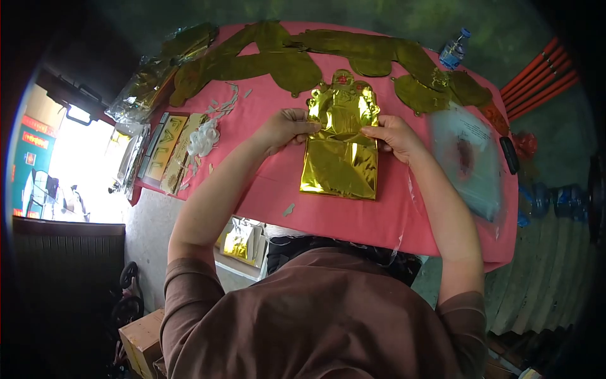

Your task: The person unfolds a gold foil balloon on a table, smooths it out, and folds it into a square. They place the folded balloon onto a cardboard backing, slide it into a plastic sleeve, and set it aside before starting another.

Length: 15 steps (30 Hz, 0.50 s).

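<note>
A shiny gold foil piece (341,158) with a scalloped top edge and small loops lies on the pink tablecloth (271,189), creased across its middle. My left hand (289,129) pinches its left edge between thumb and fingers. On the opposite edge, at about the same height, my right hand (394,136) grips the foil the same way. Near the right forearm a thin clear strip hangs down over the cloth. Flat darker gold foil shapes (297,69) are spread along the far side of the cloth.
At the left are a white ribbon bundle (203,139), printed cards (165,148) and clear-wrapped foil packs (142,95). On the right lie a stack of clear plastic bags (467,158) and a black object (509,155). A water bottle (454,50) stands at the back right. Below is an open box (243,246).
</note>
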Each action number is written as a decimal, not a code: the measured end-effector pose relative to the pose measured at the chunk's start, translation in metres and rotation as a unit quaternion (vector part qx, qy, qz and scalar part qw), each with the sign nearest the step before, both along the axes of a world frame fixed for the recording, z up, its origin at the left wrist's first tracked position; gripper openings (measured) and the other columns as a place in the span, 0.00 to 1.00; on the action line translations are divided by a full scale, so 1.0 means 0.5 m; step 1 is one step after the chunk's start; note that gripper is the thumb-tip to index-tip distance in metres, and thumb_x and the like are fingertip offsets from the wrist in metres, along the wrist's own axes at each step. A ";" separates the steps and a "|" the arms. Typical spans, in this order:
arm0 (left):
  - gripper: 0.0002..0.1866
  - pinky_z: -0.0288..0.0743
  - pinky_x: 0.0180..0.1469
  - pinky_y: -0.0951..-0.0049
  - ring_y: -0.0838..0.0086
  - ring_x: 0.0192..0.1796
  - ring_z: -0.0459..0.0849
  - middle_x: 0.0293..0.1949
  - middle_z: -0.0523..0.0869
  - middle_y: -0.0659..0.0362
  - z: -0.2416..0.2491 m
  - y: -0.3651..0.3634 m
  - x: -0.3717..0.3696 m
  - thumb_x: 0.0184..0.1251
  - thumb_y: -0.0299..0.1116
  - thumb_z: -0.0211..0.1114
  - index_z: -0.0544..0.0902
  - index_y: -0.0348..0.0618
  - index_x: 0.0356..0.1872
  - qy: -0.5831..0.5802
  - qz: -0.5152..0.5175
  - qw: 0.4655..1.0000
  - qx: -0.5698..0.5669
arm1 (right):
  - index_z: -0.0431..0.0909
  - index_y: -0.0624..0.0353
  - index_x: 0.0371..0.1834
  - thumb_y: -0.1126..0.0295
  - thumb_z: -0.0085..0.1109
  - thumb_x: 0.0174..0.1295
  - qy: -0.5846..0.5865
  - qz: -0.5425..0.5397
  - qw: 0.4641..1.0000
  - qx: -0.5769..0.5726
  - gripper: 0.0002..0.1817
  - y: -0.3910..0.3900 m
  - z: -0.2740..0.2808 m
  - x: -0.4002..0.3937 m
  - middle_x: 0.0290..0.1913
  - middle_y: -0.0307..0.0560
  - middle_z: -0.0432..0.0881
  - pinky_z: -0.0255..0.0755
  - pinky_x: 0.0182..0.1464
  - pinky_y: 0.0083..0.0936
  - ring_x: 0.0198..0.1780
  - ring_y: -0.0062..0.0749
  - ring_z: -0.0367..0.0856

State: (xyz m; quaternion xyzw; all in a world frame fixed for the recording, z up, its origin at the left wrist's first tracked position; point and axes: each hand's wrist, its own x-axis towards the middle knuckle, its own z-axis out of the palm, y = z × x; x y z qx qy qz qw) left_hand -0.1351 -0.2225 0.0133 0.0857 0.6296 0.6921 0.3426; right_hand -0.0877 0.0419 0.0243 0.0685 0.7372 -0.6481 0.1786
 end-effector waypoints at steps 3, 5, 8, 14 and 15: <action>0.03 0.63 0.20 0.86 0.88 0.19 0.72 0.22 0.80 0.68 0.008 -0.003 0.006 0.61 0.29 0.67 0.82 0.43 0.32 0.038 0.008 0.995 -0.088 | 0.79 0.56 0.33 0.67 0.65 0.56 -0.016 0.031 0.999 -0.006 0.07 -0.001 -0.014 -0.005 0.24 0.32 0.78 0.55 0.18 0.09 0.20 0.10 0.69; 0.03 0.65 0.21 0.87 0.88 0.19 0.73 0.22 0.81 0.68 0.006 -0.006 0.005 0.61 0.30 0.67 0.83 0.43 0.31 0.037 0.005 0.995 -0.093 | 0.80 0.56 0.30 0.68 0.65 0.56 -0.004 0.038 0.999 0.018 0.05 -0.004 -0.015 -0.005 0.23 0.32 0.78 0.55 0.17 0.09 0.18 0.10 0.68; 0.03 0.67 0.21 0.88 0.89 0.19 0.75 0.22 0.82 0.68 0.017 -0.006 0.008 0.60 0.30 0.67 0.83 0.44 0.31 0.035 -0.007 0.993 -0.109 | 0.81 0.56 0.29 0.68 0.65 0.56 -0.009 0.050 0.999 -0.007 0.05 0.002 -0.016 -0.007 0.23 0.33 0.79 0.56 0.18 0.08 0.18 0.10 0.68; 0.04 0.70 0.20 0.88 0.88 0.19 0.76 0.23 0.82 0.66 0.033 -0.011 0.005 0.59 0.31 0.68 0.82 0.44 0.32 -0.042 -0.002 0.995 -0.093 | 0.82 0.58 0.32 0.71 0.64 0.56 0.008 0.052 0.998 -0.021 0.04 0.006 -0.021 -0.004 0.22 0.34 0.79 0.55 0.17 0.08 0.17 0.10 0.68; 0.05 0.71 0.20 0.87 0.87 0.20 0.78 0.23 0.82 0.66 0.036 -0.012 0.004 0.58 0.30 0.69 0.82 0.43 0.32 -0.067 0.001 0.995 -0.077 | 0.82 0.59 0.32 0.71 0.64 0.56 0.008 0.049 0.999 -0.018 0.04 0.007 -0.022 -0.004 0.23 0.35 0.79 0.54 0.17 0.08 0.17 0.11 0.68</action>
